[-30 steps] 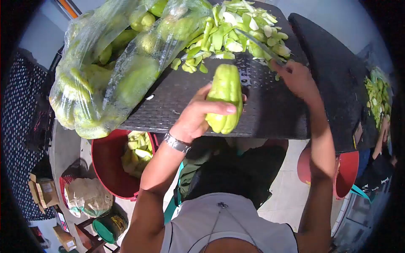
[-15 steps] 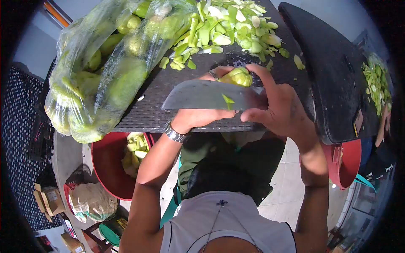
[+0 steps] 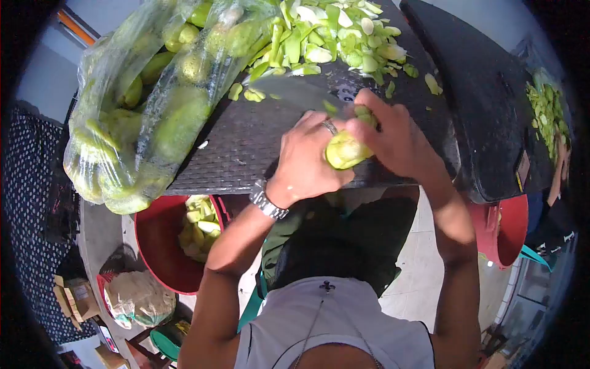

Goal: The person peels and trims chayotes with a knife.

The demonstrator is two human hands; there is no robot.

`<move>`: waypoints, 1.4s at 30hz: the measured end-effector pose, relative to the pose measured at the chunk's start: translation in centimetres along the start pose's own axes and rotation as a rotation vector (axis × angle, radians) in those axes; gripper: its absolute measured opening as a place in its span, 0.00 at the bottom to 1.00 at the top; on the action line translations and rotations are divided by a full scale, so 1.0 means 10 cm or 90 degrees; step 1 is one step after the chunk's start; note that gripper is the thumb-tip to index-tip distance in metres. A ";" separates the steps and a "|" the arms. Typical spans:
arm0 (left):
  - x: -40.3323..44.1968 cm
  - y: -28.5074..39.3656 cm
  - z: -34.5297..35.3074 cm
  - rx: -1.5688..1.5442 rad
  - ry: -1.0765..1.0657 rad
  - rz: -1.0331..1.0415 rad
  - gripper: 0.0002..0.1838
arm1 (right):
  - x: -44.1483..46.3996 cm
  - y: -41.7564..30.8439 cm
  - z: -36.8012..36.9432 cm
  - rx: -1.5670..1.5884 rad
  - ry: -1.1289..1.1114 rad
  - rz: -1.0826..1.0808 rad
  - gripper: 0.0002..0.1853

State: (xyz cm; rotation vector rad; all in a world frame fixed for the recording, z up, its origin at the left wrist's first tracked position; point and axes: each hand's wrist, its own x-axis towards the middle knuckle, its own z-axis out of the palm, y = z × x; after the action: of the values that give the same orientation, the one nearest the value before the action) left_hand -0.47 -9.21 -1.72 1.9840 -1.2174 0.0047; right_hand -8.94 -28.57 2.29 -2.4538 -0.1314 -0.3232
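Observation:
A pale green chayote (image 3: 346,154) is in my left hand (image 3: 305,158), whose fingers wrap round it from the left. My right hand (image 3: 401,140) grips a broad kitchen knife (image 3: 294,91) by its handle, which is mostly covered by the fingers. Blurred by motion, the blade reaches left beyond my left knuckles, above the table. The thumb of my right hand lies close against the chayote. A heap of green peelings (image 3: 344,43) spreads over the dark woven table (image 3: 246,144) past the knife.
On the table's left lies a clear plastic bag (image 3: 175,117) full of chayotes. Below it stands a red tub (image 3: 150,246) with peeled pieces. A black tabletop (image 3: 485,92) is on the right, with another red tub (image 3: 513,230) beneath and a person's hand (image 3: 559,169) near more peelings.
The knife has swung from in front of the chayote to the far side of my hands. The chayote has come nearer my body and turned, and my left hand has rolled over it.

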 end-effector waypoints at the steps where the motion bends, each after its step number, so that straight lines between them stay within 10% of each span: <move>1: 0.02 0.03 0.03 -0.018 0.039 0.006 0.34 | 0.02 0.01 0.02 0.019 0.008 0.007 0.22; 5: 0.08 0.02 0.03 -0.077 0.124 -0.050 0.40 | 0.22 0.41 0.05 -0.145 0.168 -0.192 0.21; 7: 0.07 -0.03 -0.04 -0.140 0.115 -0.097 0.44 | 0.48 0.45 -0.07 -0.106 0.145 -0.062 0.22; 9: 0.05 -0.22 -0.11 -0.207 0.079 -0.102 0.47 | 0.78 0.37 -0.36 0.177 -0.055 0.373 0.21; 16: 0.04 -0.29 -0.13 -0.343 0.078 -0.218 0.46 | 1.15 0.51 -0.27 -0.001 0.012 0.427 0.30; 19: 0.08 -0.39 -0.18 -0.778 0.069 -0.383 0.40 | 1.06 0.42 -0.25 0.094 0.026 0.435 0.32; 24: -0.05 -0.70 -0.12 -1.217 0.102 -0.171 0.40 | 0.78 0.34 -0.30 0.285 0.051 0.404 0.32; 30: -0.03 -0.30 -0.30 -1.093 0.086 -0.261 0.43 | 0.33 0.17 -0.09 0.107 0.083 0.084 0.37; 42: 0.01 -0.13 -0.09 -0.802 0.133 -0.282 0.42 | 0.08 -0.33 -0.10 -0.113 -0.019 -0.082 0.27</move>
State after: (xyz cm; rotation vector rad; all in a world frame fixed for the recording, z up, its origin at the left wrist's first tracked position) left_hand 0.92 -8.48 -1.90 1.0212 -0.3785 -0.6068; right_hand -8.98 -26.64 5.22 -2.6329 -0.2863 -0.3681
